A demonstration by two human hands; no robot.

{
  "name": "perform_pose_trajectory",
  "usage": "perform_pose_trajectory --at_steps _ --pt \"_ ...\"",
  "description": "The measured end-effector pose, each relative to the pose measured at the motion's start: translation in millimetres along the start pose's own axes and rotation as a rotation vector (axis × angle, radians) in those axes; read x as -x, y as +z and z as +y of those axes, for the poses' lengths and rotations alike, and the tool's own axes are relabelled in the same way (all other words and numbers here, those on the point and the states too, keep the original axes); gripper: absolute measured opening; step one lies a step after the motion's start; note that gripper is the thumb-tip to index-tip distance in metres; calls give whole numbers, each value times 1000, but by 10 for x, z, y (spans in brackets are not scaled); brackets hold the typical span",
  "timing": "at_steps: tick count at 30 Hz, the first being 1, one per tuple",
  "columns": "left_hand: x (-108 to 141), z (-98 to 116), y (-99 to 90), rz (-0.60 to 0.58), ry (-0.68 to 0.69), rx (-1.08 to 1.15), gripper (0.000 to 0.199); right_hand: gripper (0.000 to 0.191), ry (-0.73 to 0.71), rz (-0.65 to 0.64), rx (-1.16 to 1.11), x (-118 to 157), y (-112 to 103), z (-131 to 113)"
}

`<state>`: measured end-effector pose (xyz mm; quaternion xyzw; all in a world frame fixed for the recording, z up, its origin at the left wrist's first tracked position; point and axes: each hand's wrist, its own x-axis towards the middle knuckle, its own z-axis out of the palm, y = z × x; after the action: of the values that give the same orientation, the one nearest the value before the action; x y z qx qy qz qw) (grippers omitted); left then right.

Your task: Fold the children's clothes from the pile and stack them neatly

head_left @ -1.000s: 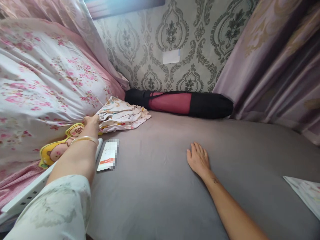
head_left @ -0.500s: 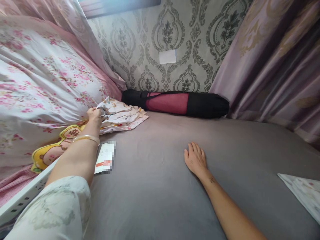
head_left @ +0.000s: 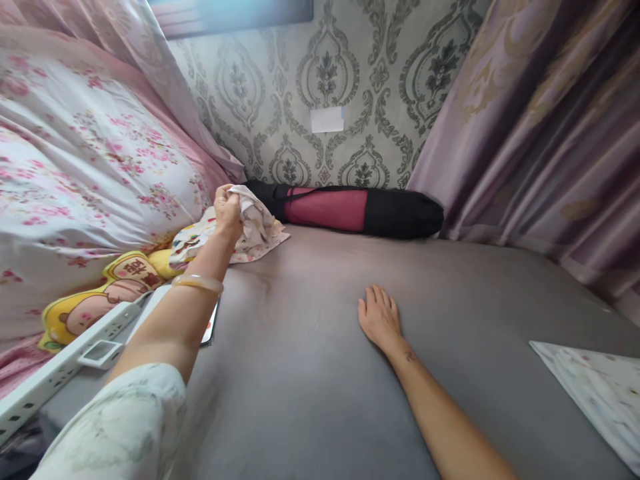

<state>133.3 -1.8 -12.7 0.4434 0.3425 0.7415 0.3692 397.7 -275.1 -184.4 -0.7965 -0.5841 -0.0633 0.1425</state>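
My left hand (head_left: 227,212) is closed on the upper part of a crumpled white printed cloth (head_left: 257,227), holding that part raised while its lower edge rests on the grey sheet (head_left: 310,373). Whether the cloth is a garment I cannot tell. My right hand (head_left: 379,317) lies palm down on the sheet, fingers stretched out, with nothing in it. Partly hidden under my left forearm is a phone (head_left: 212,323).
A black and red long bag (head_left: 327,209) lies against the patterned wall. On the left are a yellow plush toy (head_left: 100,303), a white power strip (head_left: 60,380) and floral bedding (head_left: 100,167). A folded white cloth (head_left: 595,387) lies at right. Curtains (head_left: 480,147) hang nearby.
My left hand has moved right and up, lifting and folding part of the printed cloth. My right hand stays on the sheet. The view has shifted slightly, and more of the power strip shows.
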Motion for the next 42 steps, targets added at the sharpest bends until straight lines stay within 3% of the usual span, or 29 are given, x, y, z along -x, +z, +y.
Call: perform_pose_trajectory --at_steps 9,14,18,22,25,30,33,37,42 --pt "759 4 521 -208 -298 218 8 47 4 -10 -49 6 -34 4" --pt "1230 42 733 -375 -444 381 10 43 -9 19 -192 -15 16 83" --pt "1590 121 858 -491 -592 476 11 43 2 147 -487 -87 -58 131" --pt "1907 203 930 -610 -707 487 16 47 -55 341 -683 -144 -267 103" --pt "2104 284 971 -700 -692 451 20 51 -79 379 -756 -139 -433 43" --pt "2228 390 993 -848 -561 223 20 37 -73 281 -805 -156 -634 103" --pt "2164 365 939 -811 -430 66 19 35 -6 273 -911 -198 -820 289" --pt "2086 296 821 -792 -274 -132 22 28 79 331 -996 -149 -1257 511" --pt "2121 256 739 -1081 -209 -295 29 29 156 109 -1186 41 -1710 597"
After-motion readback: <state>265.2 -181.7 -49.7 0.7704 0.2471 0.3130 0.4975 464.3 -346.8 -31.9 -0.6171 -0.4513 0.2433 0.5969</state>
